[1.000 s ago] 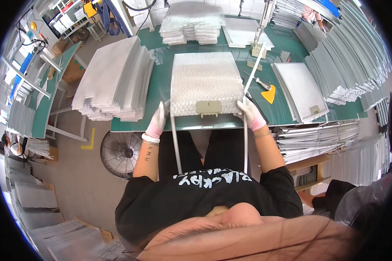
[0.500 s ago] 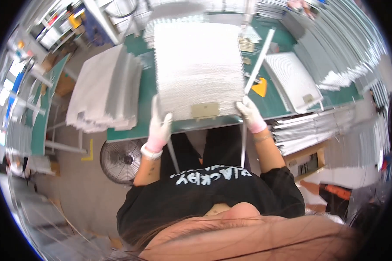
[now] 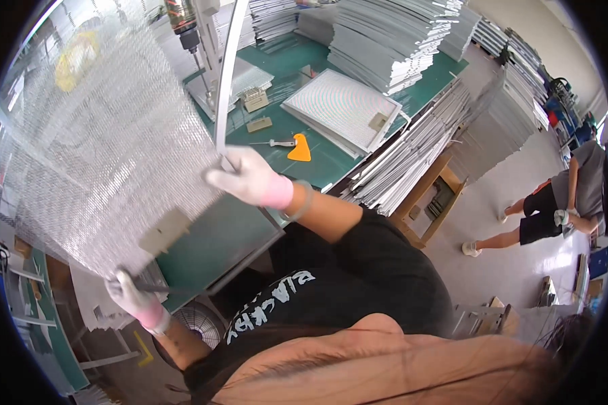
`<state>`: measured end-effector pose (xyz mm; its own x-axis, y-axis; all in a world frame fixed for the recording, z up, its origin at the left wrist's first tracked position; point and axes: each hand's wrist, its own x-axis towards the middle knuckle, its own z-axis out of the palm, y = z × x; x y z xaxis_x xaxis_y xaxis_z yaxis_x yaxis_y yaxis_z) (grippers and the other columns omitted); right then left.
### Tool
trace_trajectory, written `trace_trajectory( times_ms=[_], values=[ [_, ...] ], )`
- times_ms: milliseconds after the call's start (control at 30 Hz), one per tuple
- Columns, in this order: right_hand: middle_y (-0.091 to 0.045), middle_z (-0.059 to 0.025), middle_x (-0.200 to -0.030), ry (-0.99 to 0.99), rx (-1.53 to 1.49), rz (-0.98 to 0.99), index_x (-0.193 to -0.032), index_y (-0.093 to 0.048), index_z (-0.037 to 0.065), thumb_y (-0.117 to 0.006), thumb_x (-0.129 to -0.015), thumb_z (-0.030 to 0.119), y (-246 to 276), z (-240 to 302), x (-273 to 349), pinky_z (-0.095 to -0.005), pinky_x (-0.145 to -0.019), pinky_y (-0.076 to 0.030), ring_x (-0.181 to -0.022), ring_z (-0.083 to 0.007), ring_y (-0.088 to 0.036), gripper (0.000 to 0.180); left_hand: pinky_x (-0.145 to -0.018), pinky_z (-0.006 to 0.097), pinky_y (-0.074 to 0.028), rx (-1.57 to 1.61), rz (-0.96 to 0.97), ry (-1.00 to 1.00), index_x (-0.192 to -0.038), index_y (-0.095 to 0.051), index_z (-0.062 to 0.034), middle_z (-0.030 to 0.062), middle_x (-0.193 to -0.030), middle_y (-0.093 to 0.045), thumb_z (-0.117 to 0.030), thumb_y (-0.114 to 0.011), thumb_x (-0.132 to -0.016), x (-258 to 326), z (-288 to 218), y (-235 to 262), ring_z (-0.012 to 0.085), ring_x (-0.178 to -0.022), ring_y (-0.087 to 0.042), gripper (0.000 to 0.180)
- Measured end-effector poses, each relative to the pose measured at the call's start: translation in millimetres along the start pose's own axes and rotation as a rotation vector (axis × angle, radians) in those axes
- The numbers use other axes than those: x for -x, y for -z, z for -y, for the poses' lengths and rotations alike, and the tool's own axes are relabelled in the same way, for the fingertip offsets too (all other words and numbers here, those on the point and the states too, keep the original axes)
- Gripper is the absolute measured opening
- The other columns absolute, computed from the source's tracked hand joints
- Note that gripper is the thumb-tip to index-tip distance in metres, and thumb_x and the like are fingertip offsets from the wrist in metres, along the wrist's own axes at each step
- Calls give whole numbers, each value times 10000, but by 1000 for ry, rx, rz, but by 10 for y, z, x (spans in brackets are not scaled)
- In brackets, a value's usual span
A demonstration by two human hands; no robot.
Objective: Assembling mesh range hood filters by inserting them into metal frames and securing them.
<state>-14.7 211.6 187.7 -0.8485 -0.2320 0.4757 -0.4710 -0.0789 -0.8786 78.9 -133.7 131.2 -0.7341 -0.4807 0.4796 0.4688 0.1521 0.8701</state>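
A large, see-through silvery mesh sheet [image 3: 135,142] is raised and tilted at the left, with a beige plate [image 3: 165,231] at its lower edge. My left hand [image 3: 134,297], in a white-and-pink glove, is closed on the sheet's lower corner. Beside the sheet's right edge my right hand [image 3: 246,179], gloved alike, is closed around a long silver metal strip [image 3: 227,81] that stands upward. The right fingertips also lie against the mesh edge; whether they pinch it is hidden. Beneath the sheet shows the green tabletop [image 3: 213,251].
On the green table lie an orange-handled tool [image 3: 299,147], beige plates [image 3: 255,98] and mesh panels [image 3: 344,108]. A drill-like power tool [image 3: 182,23] hangs above. Panel stacks [image 3: 385,40] stand behind. A wooden box [image 3: 429,202] and a person [image 3: 554,202] are at right.
The view has swung right. The mesh sheet, held flat over the table before, is now lifted and tilted at the left. The silver strip has moved along with my right hand.
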Motion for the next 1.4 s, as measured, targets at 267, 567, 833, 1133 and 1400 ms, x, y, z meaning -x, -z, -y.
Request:
trace_trajectory(
  times_ms=[267, 567, 833, 1133, 1400],
  values=[
    [-549, 49, -767, 94, -86, -114, -1093, -592, 8, -642, -890, 138, 189, -221, -390, -236, -636, -426, -686, -40, -450, 246, -662, 229, -377, 219, -221, -136, -892, -498, -44, -18, -787, -479, -43, -537, -956, -480, -130, -1044, 72, -722, -442, 75],
    [-645, -25, -1010, 101, -41, -67, -1205, -559, -19, -605, -911, 118, 317, -493, -313, -291, -816, -476, -885, -107, -572, 328, -538, 204, -360, 37, 21, -248, -764, -392, -106, -30, -725, -475, 17, -621, -883, -370, 398, -972, 40, -612, -411, 286],
    [-646, -53, -967, -105, 82, 97, -1140, -601, -4, -618, -866, 124, 539, -1422, 122, -303, -812, -481, -875, -116, -583, 303, -670, 216, -455, -50, 218, 90, -1232, -510, 23, 17, -978, -625, -17, -602, -902, 172, 936, -549, 50, -773, -546, 344],
    [-446, 94, -688, 0, -69, -173, -932, -573, 46, -618, -909, 62, 336, -310, -509, -180, -589, -346, -616, -10, -387, 53, -786, 216, -450, 141, 255, -109, -1161, -567, 46, 29, -1013, -643, 60, -575, -875, -490, -23, -776, 61, -839, -562, 286],
    [-620, -47, -1070, 30, 17, -164, -1187, -535, -18, -525, -947, 46, 379, -623, -417, -248, -861, -430, -932, -89, -542, 249, -758, 210, -461, 298, 141, -136, -1114, -585, 46, 37, -994, -652, 13, -606, -886, -257, 91, -867, 56, -844, -566, 232]
  ],
)
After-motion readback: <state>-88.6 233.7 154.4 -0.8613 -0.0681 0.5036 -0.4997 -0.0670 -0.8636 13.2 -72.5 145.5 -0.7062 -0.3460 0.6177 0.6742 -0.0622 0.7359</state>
